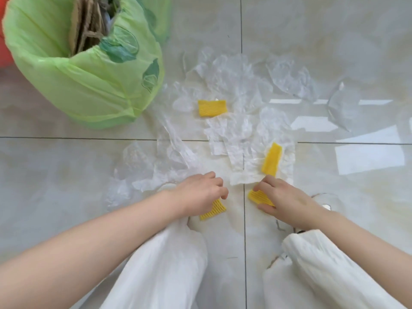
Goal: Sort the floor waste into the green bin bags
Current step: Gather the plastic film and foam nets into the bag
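- Your left hand (200, 190) is curling its fingers over a yellow foam net piece (213, 210) lying on the tiled floor (66, 175).
- Your right hand (283, 195) is pinching a second yellow foam piece (256, 196).
- Both forearms are reaching forward and down.
- The green bin bag (78, 85) is standing at the far left.

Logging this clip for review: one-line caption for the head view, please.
Left hand and right hand each grip a yellow foam piece among clear plastic scraps beside a green bin bag.
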The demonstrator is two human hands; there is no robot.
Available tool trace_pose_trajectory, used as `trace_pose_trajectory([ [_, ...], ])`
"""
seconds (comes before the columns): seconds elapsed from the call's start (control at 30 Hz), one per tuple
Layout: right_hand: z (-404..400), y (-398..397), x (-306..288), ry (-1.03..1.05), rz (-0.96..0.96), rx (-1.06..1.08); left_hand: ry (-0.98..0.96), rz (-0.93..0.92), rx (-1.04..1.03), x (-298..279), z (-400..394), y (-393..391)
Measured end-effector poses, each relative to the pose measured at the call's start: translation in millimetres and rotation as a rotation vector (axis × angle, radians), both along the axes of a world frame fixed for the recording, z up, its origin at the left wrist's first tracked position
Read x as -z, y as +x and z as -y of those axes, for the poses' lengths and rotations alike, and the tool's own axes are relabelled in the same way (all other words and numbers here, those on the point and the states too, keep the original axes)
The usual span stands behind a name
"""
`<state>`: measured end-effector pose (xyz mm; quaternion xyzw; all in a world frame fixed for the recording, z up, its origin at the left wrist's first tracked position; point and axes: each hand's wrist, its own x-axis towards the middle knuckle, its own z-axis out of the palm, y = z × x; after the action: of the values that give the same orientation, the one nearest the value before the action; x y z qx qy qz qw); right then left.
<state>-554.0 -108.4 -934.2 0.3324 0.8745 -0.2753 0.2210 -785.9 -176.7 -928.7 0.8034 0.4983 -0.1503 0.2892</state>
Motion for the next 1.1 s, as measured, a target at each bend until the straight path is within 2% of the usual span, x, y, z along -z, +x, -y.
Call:
trace_pose_trajectory([
  [0.1, 10, 7, 9, 0.074, -0.017, 0.035, 0.017, -0.049, 0.112, 11, 6, 11],
  [0.37, 17, 14, 23, 0.176, 0.033, 0.135, 0.169, -0.055, 0.128, 37, 14, 9],
  [0.63, 7, 17, 32, 0.089, -0.021, 0.176, 0.089, -0.142, 0.153, 32, 4, 14],
  [0.77, -3, 31, 22, -0.062, -0.166, 0.385, 0.056, -0.145, 0.158, 29, 5, 12],
  [0.87, -10, 45, 13, -0.067, -0.185, 0.534, 0.054, -0.121, 0.109, 28, 6, 12],
  [0.97, -10, 55, 12, -0.063, -0.18, 0.561, 0.075, -0.037, 0.027, 29, 9, 11],
  [1.1, -7, 52, 11, -0.049, -0.238, 0.587, 0.069, 0.137, -0.24, 21, 5, 13],
])
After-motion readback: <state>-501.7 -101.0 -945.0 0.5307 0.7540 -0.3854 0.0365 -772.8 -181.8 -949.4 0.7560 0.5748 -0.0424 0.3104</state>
